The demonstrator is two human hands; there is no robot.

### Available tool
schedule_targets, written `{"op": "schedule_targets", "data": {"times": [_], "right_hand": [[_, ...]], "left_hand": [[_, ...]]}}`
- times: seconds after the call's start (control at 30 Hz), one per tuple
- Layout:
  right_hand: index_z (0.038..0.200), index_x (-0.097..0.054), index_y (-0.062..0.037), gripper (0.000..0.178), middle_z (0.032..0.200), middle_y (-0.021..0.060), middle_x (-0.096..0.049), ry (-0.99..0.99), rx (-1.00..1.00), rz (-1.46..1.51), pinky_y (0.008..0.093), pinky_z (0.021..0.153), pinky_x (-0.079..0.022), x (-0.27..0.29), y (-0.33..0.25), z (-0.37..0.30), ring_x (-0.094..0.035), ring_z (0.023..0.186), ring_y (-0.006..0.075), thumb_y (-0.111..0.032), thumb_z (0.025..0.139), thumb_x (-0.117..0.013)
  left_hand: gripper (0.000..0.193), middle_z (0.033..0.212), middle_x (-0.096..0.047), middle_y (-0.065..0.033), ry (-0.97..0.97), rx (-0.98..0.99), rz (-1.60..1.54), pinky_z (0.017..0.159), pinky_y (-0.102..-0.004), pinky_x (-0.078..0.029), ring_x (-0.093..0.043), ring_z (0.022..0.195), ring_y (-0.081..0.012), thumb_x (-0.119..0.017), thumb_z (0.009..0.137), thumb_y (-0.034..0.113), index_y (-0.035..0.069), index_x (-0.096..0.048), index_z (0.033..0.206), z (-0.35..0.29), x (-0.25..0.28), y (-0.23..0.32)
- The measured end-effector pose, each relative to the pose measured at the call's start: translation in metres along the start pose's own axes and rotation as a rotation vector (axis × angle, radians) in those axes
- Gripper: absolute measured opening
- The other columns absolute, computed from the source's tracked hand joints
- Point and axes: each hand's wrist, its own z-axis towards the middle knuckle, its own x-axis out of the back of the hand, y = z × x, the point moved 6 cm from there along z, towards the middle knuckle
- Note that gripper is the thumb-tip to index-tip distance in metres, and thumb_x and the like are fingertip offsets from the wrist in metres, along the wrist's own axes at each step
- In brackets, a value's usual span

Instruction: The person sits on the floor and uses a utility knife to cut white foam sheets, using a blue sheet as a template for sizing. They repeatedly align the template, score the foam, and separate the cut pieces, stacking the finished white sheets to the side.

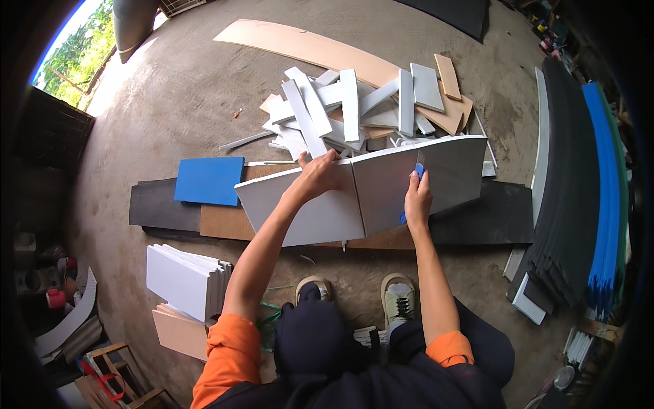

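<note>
A large white panel (449,170) lies in front of me, bent along a line near its middle, resting over dark and brown boards on the concrete floor. My left hand (319,174) grips its far edge just left of the bend. My right hand (417,198) holds a small blue-handled tool (419,171) pressed against the panel's right half.
A heap of white and tan offcut strips (361,105) lies beyond the panel. A blue sheet (208,180) rests on a dark board at left. A stack of white panels (184,279) sits near my left knee. Black and blue sheets (579,198) are stacked at right.
</note>
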Motion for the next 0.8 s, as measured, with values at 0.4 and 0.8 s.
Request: {"op": "schedule_targets", "data": {"times": [0.4, 0.8], "right_hand": [[0.103, -0.044, -0.0030, 0.029, 0.085, 0.0176, -0.062, -0.009, 0.249, 0.060, 0.0425, 0.067, -0.045, 0.035, -0.052, 0.018, -0.058, 0.081, 0.0380, -0.028, 0.093, -0.035], [0.089, -0.040, 0.0017, 0.019, 0.074, 0.0274, -0.058, -0.422, 0.293, -0.300, 0.0506, 0.063, -0.046, 0.012, -0.064, -0.087, -0.056, 0.074, 0.0449, -0.017, 0.090, -0.039]], "left_hand": [[0.041, 0.094, -0.052, -0.0009, 0.390, -0.309, 0.233, 0.090, -0.0440, -0.020, -0.047, 0.098, -0.0185, -0.071, 0.063, 0.015, 0.011, -0.050, 0.098, -0.046, 0.029, 0.100], [0.038, 0.099, -0.050, -0.0026, 0.456, -0.218, 0.346, 0.090, -0.0442, -0.023, -0.044, 0.103, -0.0205, -0.067, 0.067, 0.019, 0.011, -0.049, 0.100, -0.070, 0.003, 0.086]]}}
